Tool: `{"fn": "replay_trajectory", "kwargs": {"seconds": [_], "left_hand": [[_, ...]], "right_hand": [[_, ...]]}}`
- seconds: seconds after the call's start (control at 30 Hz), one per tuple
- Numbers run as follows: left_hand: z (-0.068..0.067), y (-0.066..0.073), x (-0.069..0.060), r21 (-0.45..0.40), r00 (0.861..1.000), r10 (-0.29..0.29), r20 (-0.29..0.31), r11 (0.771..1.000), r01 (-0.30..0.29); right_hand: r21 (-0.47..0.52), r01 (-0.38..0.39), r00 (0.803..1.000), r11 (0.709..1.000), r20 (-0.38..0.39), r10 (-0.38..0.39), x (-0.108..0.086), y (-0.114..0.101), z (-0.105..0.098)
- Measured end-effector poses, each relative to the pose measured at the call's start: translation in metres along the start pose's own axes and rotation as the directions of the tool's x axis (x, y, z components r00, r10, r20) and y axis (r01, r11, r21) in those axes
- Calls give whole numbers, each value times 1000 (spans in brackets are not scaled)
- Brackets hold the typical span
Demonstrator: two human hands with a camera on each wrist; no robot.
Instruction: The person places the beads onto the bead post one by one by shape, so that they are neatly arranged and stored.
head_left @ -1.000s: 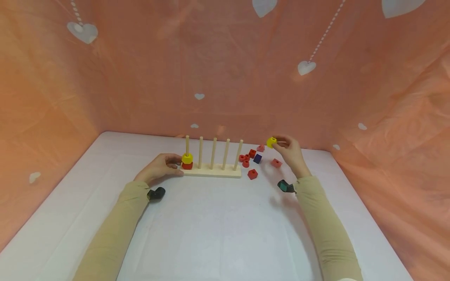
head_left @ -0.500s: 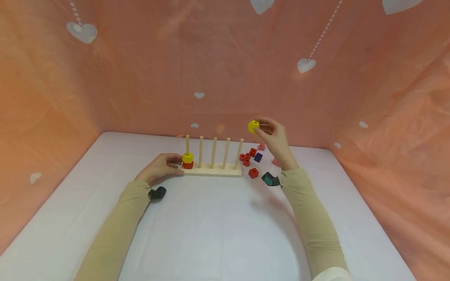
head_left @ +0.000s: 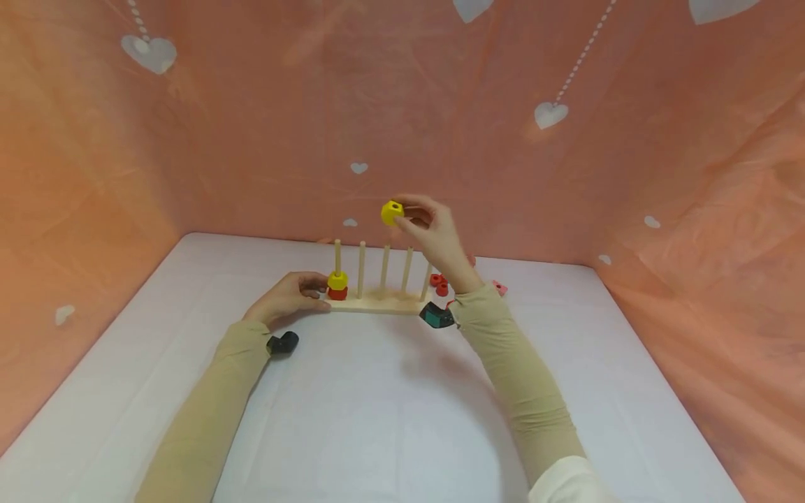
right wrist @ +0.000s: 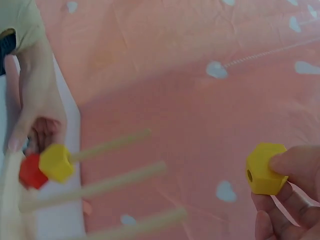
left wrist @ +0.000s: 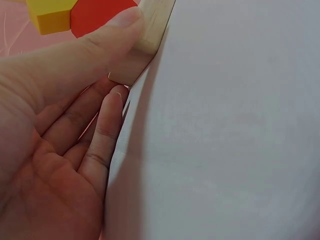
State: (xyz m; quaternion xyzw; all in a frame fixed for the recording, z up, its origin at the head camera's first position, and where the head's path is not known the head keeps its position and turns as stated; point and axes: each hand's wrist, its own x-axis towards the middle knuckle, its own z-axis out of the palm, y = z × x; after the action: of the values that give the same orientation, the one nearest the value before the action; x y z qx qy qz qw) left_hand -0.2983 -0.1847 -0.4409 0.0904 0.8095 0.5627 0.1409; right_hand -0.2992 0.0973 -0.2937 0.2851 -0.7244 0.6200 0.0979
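In the head view a wooden peg stand [head_left: 377, 305] with a row of upright pegs stands towards the back of the table. Its leftmost peg carries a red bead [head_left: 337, 294] with a yellow bead [head_left: 337, 280] on top. My left hand [head_left: 291, 299] grips the stand's left end, thumb along the front of the base [left wrist: 152, 30] and fingers curled behind its end. Above the middle pegs, my right hand [head_left: 434, 227] pinches another yellow bead [right wrist: 266, 169] between thumb and fingers. That bead is many-sided, with a hole showing, and it hangs apart from the pegs.
Several red beads [head_left: 442, 288] lie right of the stand, partly hidden by my right forearm. A pink bead [head_left: 499, 288] lies farther right. Black wrist cameras [head_left: 283, 343] sit at both wrists. An orange cloth with white hearts [head_left: 402, 126] rises behind the white table [head_left: 352, 405].
My right hand has carried the yellow bead leftward and upward, from beyond the loose beads to above the stand's pegs. My left hand stays at the stand's left end.
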Motion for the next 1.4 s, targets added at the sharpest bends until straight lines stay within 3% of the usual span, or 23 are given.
{"fn": "replay_trajectory", "kwargs": {"seconds": [0.33, 0.6, 0.87, 1.07, 1.2, 1.4], "left_hand": [[-4, -3, 3, 33, 999, 45, 6, 998, -45], [-3, -2, 1, 28, 998, 54, 11, 998, -54], [-3, -5, 2, 9, 999, 42, 9, 999, -42], [-3, -1, 2, 18, 999, 42, 4, 999, -42], [-3, 3, 0, 18, 997, 79, 7, 997, -79], [-1, 2, -2, 2, 997, 76, 31, 997, -76]], "right_hand": [[11, -18, 992, 1000, 125, 16, 0, -19, 49], [-39, -16, 988, 999, 153, 22, -1, -10, 72], [-76, -10, 992, 997, 129, 20, 8, 30, 80], [-138, -23, 995, 990, 91, 36, 4, 36, 84], [-193, -10, 997, 981, 67, 24, -1, 37, 87], [-165, -8, 999, 986, 51, 16, -10, 47, 92]]}}
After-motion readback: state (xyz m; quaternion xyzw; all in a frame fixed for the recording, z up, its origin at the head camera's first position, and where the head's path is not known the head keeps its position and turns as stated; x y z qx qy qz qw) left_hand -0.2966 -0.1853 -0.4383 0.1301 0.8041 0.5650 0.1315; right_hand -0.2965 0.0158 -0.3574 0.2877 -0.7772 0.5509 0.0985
